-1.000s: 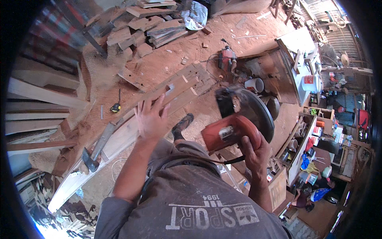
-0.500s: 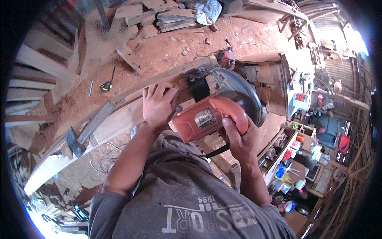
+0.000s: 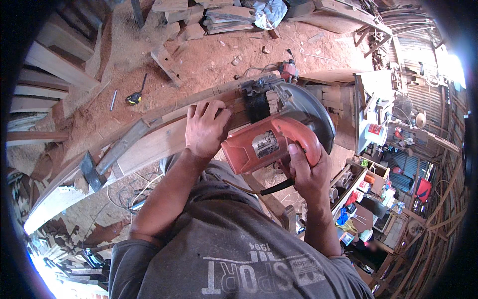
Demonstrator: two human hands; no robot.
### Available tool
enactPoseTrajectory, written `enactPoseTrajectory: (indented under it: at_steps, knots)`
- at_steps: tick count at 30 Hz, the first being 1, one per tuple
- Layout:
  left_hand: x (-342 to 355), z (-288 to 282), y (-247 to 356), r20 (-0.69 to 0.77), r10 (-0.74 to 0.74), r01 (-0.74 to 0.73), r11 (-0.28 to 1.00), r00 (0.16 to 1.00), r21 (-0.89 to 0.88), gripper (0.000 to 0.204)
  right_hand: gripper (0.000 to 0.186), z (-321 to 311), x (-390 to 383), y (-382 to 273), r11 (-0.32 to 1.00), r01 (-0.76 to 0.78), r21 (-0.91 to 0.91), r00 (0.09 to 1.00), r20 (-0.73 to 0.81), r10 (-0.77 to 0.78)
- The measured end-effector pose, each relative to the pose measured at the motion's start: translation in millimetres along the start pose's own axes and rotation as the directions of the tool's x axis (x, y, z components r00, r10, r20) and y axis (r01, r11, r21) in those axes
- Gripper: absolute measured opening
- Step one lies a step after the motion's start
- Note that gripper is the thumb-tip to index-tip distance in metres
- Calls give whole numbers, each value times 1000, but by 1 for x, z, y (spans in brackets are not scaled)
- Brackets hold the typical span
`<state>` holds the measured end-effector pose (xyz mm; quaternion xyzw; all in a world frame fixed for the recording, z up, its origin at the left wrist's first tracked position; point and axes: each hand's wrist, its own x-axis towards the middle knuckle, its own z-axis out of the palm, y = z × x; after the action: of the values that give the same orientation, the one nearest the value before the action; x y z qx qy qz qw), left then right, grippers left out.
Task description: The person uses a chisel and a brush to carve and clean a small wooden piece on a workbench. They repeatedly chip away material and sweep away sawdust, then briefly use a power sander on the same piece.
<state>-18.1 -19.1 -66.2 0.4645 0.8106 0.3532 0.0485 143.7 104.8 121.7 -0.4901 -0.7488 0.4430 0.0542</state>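
Observation:
My right hand point(image 3: 309, 172) is wrapped round the rear handle of a red circular saw point(image 3: 244, 149) with a dark grey blade guard point(image 3: 311, 112). The saw's base lies across the right part of a long, curved wooden board point(image 3: 149, 147); its blade is hidden. Just left of the saw, my left hand point(image 3: 206, 127) presses on the board, its bent fingers hooked over the far side. A black power cord point(image 3: 276, 187) trails from the saw toward my body.
A black and yellow tape measure point(image 3: 133, 98) lies on the sawdust-covered ground beyond the board. Wooden blocks point(image 3: 92, 172) sit on its left part. A second red power tool point(image 3: 289, 71) is past the saw. Cluttered shelves point(image 3: 348, 189) stand at right, stacked planks point(image 3: 55, 65) at left.
The view has shifted slightly. The saw and my right hand have moved a little to the right, and my left hand sits slightly farther right as well. Both hands keep their hold.

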Motion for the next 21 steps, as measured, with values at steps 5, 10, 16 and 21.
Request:
enactPoseTrajectory:
  at_steps: [5, 10, 16, 21]
  knots:
    - [1, 1, -1, 3, 2, -2, 1000, 1000, 11, 35, 38, -3, 1, -1, 999, -26, 25, 999, 21, 26]
    - [3, -1, 1, -33, 14, -15, 1000, 999, -11, 25, 38, -1, 3, 1, 997, -29, 75, 999, 32, 27]
    - [1, 2, -3, -10, 15, -15, 1000, 1000, -21, 28, 37, -3, 7, 2, 999, -12, 37, 999, 39, 11]
    - [-1, 5, -6, -8, 28, -28, 999, 1000, -18, 37, 34, -2, 8, -6, 997, -50, 58, 997, 63, 46]
